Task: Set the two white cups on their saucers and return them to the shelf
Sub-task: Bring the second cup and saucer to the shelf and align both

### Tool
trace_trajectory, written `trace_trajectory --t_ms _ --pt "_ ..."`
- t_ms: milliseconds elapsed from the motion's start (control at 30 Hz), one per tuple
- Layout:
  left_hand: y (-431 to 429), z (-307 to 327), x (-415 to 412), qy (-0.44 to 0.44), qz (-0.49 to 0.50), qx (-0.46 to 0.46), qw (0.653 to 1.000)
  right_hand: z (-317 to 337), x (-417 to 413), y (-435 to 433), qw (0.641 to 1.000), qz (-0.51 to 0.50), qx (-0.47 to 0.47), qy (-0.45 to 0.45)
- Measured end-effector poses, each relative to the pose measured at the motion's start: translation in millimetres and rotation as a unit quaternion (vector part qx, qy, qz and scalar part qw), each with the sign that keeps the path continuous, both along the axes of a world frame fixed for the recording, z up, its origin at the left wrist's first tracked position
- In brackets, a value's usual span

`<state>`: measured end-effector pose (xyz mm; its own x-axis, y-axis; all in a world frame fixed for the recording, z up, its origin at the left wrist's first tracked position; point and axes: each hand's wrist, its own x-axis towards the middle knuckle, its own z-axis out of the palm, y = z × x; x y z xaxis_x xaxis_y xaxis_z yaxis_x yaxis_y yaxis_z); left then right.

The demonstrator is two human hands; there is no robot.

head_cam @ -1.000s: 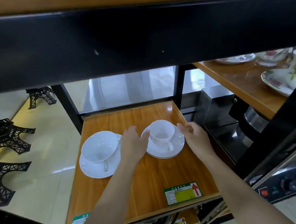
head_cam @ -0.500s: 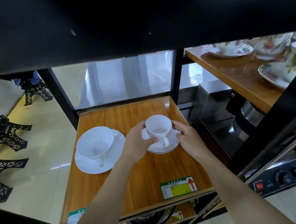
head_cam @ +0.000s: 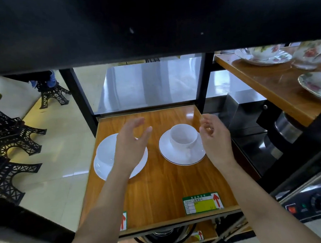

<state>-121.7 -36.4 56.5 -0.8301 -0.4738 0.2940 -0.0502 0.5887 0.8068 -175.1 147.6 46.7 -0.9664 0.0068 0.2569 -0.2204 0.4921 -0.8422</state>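
Note:
Two white cups stand on white saucers on the wooden shelf (head_cam: 159, 192). The right cup (head_cam: 183, 136) sits upright on its dark-rimmed saucer (head_cam: 178, 157). The left cup (head_cam: 106, 151) rests on its saucer (head_cam: 101, 171), and both are partly hidden by my left hand (head_cam: 132, 143). That hand hovers above them with its fingers spread, holding nothing. My right hand (head_cam: 215, 139) is open just to the right of the right cup, apart from it.
A black shelf beam (head_cam: 150, 23) hangs low overhead. Black posts (head_cam: 202, 82) stand at the shelf's back corners. Floral china (head_cam: 264, 56) sits on the higher shelf at right. Appliances (head_cam: 279, 133) stand below it. Black tower models (head_cam: 10, 140) are on the left.
Both hands have let go of the right cup and saucer and drawn apart. The left hand has moved left over the left cup. The right cup now sits free on the shelf.

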Motion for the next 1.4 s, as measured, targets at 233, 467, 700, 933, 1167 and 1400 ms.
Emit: trace_trajectory --t_ms 233,467,700,933,1167,1400 --pt "-63.5 -13.0 32.2 0.102 0.179 0.178 0.962 -0.6 29.2 -74.3 0.983 0.176 0.028 -0.039" --pt "-68.7 -39.7 56.5 0.048 0.172 0.333 0.926 -20.0 42.6 -109.4 0.951 0.266 0.000 -0.158" --pt "-63.6 -43.3 61.0 0.035 0.146 0.340 0.928 -18.9 45.7 -115.9 0.943 0.290 -0.033 -0.161" --pt "-66.9 -46.3 64.9 0.033 0.139 0.324 0.935 -24.8 45.7 -113.3 0.966 0.224 -0.005 -0.127" --pt "-58.0 -36.8 67.3 0.112 0.224 0.140 0.958 -11.5 44.8 -89.3 0.991 0.124 -0.049 -0.008" --pt "-4.2 -13.8 62.8 0.171 0.079 0.081 0.979 -1.4 33.1 -49.0 0.999 0.013 -0.039 0.027"
